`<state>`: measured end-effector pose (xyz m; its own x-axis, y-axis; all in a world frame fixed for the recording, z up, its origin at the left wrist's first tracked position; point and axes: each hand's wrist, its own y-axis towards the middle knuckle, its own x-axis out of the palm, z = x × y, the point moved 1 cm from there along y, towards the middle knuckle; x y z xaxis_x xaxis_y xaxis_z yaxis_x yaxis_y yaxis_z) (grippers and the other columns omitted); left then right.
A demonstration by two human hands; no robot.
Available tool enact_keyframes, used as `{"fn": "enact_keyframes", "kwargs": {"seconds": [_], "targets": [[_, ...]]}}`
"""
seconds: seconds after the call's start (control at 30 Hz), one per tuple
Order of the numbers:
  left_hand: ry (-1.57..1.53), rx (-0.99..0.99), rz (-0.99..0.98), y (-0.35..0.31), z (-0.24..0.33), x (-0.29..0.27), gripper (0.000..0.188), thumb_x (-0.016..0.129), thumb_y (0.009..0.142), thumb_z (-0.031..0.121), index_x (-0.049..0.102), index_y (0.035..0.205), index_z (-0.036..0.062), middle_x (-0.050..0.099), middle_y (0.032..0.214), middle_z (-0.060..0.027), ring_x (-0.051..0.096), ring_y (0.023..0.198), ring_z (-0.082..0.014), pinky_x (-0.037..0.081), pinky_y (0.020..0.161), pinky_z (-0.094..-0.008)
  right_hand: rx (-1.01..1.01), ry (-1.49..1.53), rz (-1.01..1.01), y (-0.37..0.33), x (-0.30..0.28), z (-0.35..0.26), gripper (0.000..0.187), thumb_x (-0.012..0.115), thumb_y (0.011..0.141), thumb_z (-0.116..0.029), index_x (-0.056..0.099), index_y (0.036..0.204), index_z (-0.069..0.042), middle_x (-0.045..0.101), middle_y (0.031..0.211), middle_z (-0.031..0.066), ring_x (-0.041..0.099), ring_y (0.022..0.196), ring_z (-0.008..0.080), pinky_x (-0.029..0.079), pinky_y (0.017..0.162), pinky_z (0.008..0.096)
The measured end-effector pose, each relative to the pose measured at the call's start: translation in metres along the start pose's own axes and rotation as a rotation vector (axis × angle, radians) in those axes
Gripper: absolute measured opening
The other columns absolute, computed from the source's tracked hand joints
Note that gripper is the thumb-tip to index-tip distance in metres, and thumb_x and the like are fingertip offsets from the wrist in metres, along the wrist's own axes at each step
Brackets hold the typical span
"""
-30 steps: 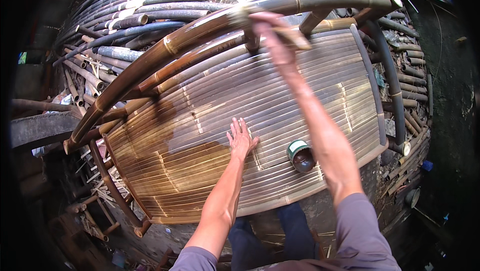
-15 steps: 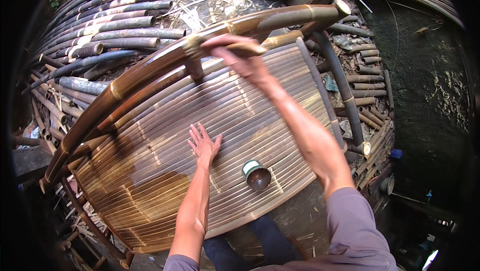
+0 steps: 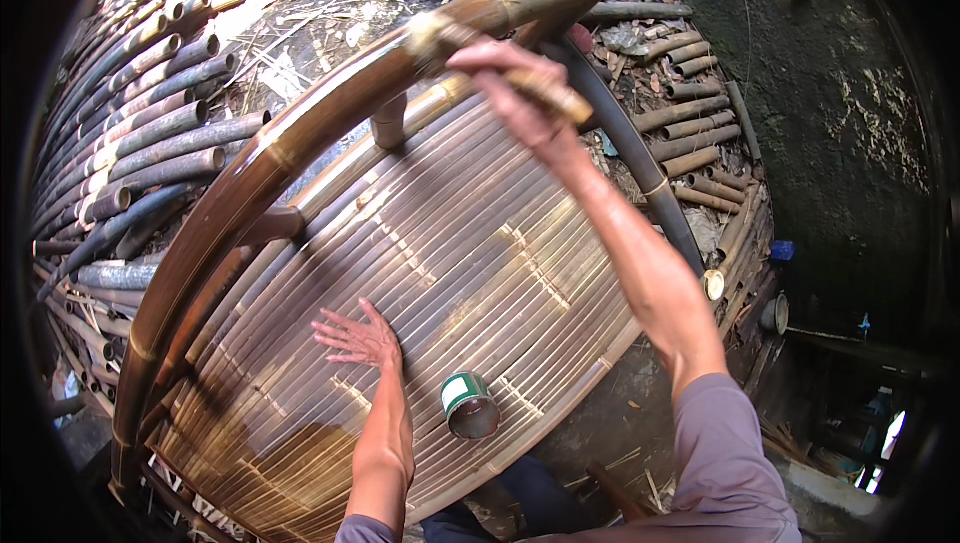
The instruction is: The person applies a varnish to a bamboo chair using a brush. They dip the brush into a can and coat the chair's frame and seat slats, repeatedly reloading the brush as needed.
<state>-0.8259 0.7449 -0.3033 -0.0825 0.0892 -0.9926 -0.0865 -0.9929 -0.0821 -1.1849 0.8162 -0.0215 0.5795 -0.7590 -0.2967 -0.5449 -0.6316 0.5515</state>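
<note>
My right hand (image 3: 505, 83) is stretched far forward, shut on the wooden handle of a brush (image 3: 556, 99) whose head lies against a thick, glossy curved bamboo rail (image 3: 300, 133). My left hand (image 3: 355, 335) rests flat, fingers spread, on the slatted bamboo surface (image 3: 480, 243) below the rail. A small open tin can (image 3: 468, 405) with a green and white label stands on the slats just right of my left forearm, near the front edge.
A stack of dark bamboo poles (image 3: 130, 133) lies on the left. Shorter pole pieces (image 3: 690, 133) are scattered on the ground at the right, beside a dark wall (image 3: 850, 113). A small blue object (image 3: 781, 250) and a round tin (image 3: 775, 313) sit at the right.
The view has swung, so the frame sits lower and more to the left. My right hand has slid a little along the rail with the brush. My left hand stays flat on the slats.
</note>
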Motion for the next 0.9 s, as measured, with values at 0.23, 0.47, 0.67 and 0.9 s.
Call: {"fn": "enact_keyframes", "kwargs": {"seconds": [0.23,0.47,0.67,0.9], "targets": [[0.161,-0.04,0.005,-0.002,0.007,0.008,0.078,0.031,0.098,0.065,0.01,0.158,0.0191,0.003,0.164,-0.0109,0.003,0.151,-0.0332,0.009,0.116,-0.0641,-0.231,-0.753,0.176,0.034,-0.079,0.075,0.024,0.064,0.085,-0.004,0.072,0.101,-0.02,0.072,0.108,0.0103,0.069,0.105,0.0225,0.059,0.086,0.0327],[0.172,-0.034,-0.064,-0.006,0.015,0.005,0.077,0.027,0.099,0.063,0.007,0.158,0.0184,0.002,0.164,-0.0122,0.006,0.151,-0.0349,0.011,0.116,-0.0637,-0.024,-0.802,0.311,0.022,-0.11,0.087,0.024,0.066,0.083,-0.004,0.071,0.099,-0.021,0.07,0.11,0.0171,0.066,0.11,0.0314,0.058,0.09,0.0385],[0.213,-0.029,0.0,-0.004,0.015,0.006,0.076,0.028,0.099,0.064,0.01,0.158,0.0194,0.005,0.164,-0.01,0.008,0.151,-0.0327,0.015,0.115,-0.0641,-0.074,-0.296,1.06,0.013,-0.124,0.143,0.014,0.062,0.095,-0.015,0.069,0.098,-0.003,0.069,0.097,0.0084,0.065,0.085,0.0185,0.054,0.078,0.0327],[0.228,-0.032,-0.004,0.001,0.009,0.006,0.076,0.027,0.099,0.063,0.01,0.158,0.018,0.006,0.164,-0.0118,0.008,0.151,-0.0334,0.016,0.115,-0.0638,0.045,-0.173,1.08,0.0,-0.092,0.167,0.014,0.06,0.096,-0.015,0.068,0.098,-0.004,0.07,0.095,0.0068,0.065,0.09,0.0167,0.052,0.086,0.0312]]}}
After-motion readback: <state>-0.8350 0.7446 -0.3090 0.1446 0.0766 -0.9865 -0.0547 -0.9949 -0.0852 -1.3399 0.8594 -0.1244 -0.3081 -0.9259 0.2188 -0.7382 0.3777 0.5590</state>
